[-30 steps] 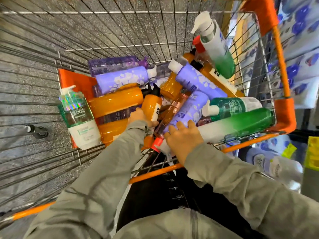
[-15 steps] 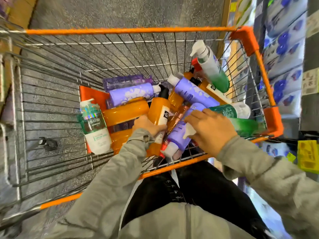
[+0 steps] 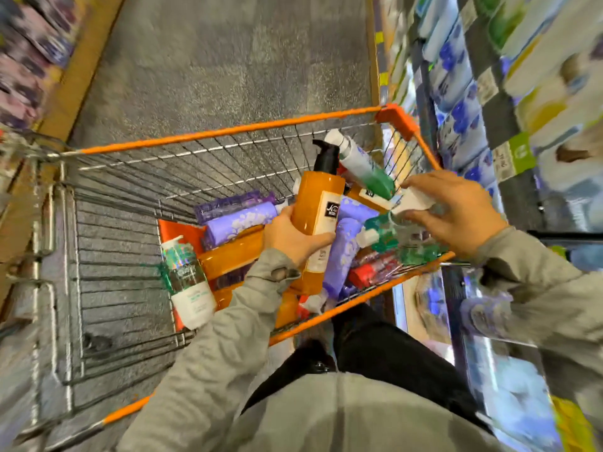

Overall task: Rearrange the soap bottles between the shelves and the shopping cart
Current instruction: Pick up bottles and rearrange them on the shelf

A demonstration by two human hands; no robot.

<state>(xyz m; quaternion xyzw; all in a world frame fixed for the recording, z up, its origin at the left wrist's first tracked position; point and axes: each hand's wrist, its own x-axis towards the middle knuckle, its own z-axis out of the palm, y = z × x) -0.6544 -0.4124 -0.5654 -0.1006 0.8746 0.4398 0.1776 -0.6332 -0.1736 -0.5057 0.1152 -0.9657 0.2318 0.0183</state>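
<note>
My left hand (image 3: 292, 236) grips an orange soap bottle (image 3: 318, 210) with a black pump, lifted upright above the pile in the shopping cart (image 3: 228, 132). My right hand (image 3: 456, 210) holds a green-and-white pump bottle (image 3: 396, 223) by its white end, raised over the cart's right side. The pile below holds purple bottles (image 3: 239, 220), more orange ones (image 3: 231, 256), a red-capped one (image 3: 368, 272) and a green-white pump bottle (image 3: 360, 164) leaning at the far corner. Another green-white bottle (image 3: 189, 282) lies at the pile's left edge.
Store shelves (image 3: 509, 102) with blue-and-white packs run along the right, close to the cart. The cart's left half shows bare wire mesh (image 3: 114, 256) over the grey floor (image 3: 228, 60). Another shelf edge (image 3: 29, 60) stands at the far left.
My left hand has lifted the orange bottle up out of the pile. My right hand has left the purple bottle and risen to the right with a green-white one. The view has tilted up.
</note>
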